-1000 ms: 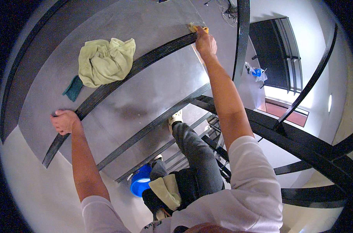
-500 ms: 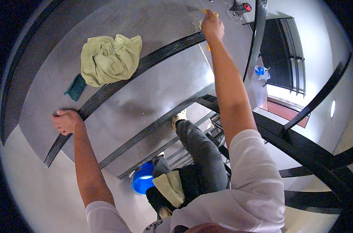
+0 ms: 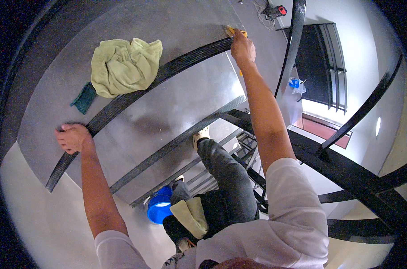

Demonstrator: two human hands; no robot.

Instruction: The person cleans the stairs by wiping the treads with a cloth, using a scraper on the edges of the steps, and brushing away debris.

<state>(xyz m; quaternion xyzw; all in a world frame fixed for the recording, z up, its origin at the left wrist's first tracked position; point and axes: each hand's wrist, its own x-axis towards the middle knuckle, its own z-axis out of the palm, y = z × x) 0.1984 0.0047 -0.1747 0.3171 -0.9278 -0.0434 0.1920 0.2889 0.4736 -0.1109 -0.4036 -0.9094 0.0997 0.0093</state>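
My right hand [image 3: 242, 47] reaches up to the far end of a dark stair tread edge [image 3: 176, 65] and grips a small yellow tool [image 3: 231, 31] pressed against the grey step. The fingers of my left hand [image 3: 73, 136] curl over the near end of the same dark edge by the wall. A crumpled pale green cloth [image 3: 123, 65] lies on the step above, partly over the edge. Just left of it sits a small dark teal pad [image 3: 84, 98].
Grey steps curve down below me, my foot [image 3: 201, 133] on a lower one. A blue bucket [image 3: 158, 209] stands farther down. A black handrail [image 3: 293, 45] and curved black railings rise on the right. A red and black tool [image 3: 275, 10] lies on the top landing.
The view has shifted so the steps and cloth sit lower in the picture. My right hand stays at the far end of the tread edge, my left hand still on the near end.
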